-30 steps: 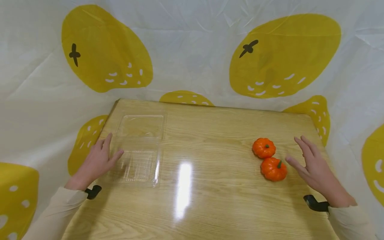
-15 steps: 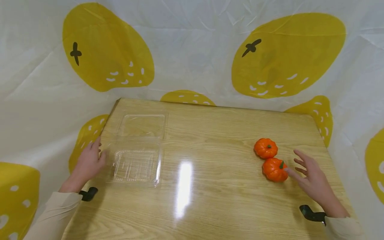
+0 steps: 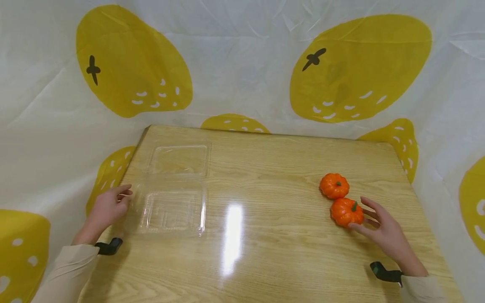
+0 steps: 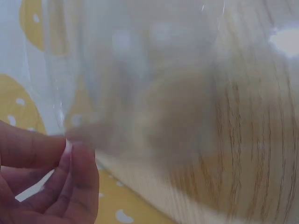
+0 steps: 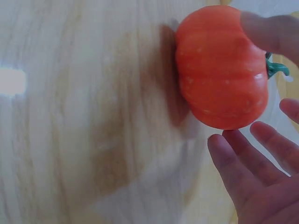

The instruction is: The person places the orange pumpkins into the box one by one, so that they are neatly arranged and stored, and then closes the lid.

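A clear plastic clamshell container (image 3: pixel 170 210) lies unfolded at the table's left, its lid half (image 3: pixel 179 160) toward the back. My left hand (image 3: pixel 107 208) pinches the container's left edge between thumb and curled fingers; in the left wrist view the clear wall (image 4: pixel 140 56) rises from that pinch. At the right, two small orange pumpkins with green stems sit together, a far pumpkin (image 3: pixel 334 186) and a near pumpkin (image 3: pixel 345 212). Around the near one's right side my right hand (image 3: pixel 386 231) is spread, thumb overlapping the pumpkin (image 5: pixel 219 70) and fingertips right at its lower side.
The wood-grain table (image 3: pixel 265 261) carries a bright light reflection near its middle. A white curtain (image 3: pixel 242 63) printed with yellow fruit hangs behind and on both sides of it.
My left hand has drawn in its fingers and taken the container's left edge; the container's near half has shifted slightly. My right hand has moved left, bringing its thumb and fingers around the near pumpkin.
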The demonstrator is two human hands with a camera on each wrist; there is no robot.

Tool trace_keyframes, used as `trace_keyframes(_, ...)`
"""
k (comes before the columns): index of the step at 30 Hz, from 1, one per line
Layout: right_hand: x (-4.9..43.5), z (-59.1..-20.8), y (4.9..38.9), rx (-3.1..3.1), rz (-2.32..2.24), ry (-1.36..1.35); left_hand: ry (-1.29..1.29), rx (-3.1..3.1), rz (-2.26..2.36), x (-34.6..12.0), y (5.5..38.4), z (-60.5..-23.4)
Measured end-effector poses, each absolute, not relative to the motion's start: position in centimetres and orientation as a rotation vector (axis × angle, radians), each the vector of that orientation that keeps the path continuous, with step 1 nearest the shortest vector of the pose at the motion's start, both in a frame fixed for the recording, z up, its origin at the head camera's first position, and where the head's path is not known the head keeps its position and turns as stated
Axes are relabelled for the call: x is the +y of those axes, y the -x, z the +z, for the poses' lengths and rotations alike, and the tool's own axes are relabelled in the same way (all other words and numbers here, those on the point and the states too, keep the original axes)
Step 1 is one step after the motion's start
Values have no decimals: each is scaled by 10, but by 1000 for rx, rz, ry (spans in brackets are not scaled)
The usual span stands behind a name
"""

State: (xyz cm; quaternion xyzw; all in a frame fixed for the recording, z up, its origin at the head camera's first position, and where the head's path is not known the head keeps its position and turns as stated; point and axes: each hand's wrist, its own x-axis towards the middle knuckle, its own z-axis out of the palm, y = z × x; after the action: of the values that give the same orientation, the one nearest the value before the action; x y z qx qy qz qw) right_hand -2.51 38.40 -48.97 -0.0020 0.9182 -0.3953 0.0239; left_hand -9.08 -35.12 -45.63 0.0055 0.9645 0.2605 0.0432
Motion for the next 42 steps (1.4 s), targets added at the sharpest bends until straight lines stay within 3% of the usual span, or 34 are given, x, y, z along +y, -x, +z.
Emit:
trace_keyframes(14,379,-503,19,2776,-1401,-91,43,2453,1423,-368,91,-469)
trace_keyframes(42,381,-503,20,2745,-1431,-130,109,2010,1803,-351,93,-483)
